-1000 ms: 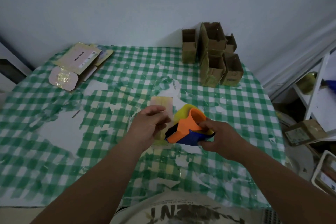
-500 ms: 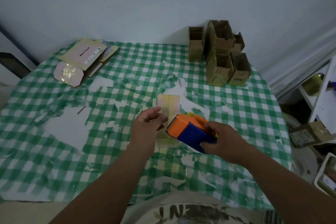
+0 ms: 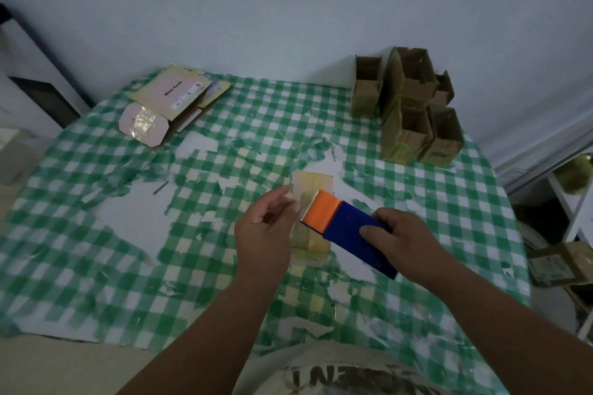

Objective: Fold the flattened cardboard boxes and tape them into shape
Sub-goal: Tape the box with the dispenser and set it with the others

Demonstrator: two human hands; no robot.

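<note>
R hand (image 3: 405,242) grips the tape dispenser (image 3: 348,231) just over the flat box (image 3: 312,218) mid-desk, L hand (image 3: 266,228) fingers pinching what looks like the tape end by its blade; risk: tape sticks crooked or tears early if pulled w/o tension.

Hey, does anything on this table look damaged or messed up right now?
Yes. The green checked tablecloth is badly torn: ragged patches are peeled away, baring white underneath, largest at left centre and near the small box. Loose shreds lie scattered around.
</note>
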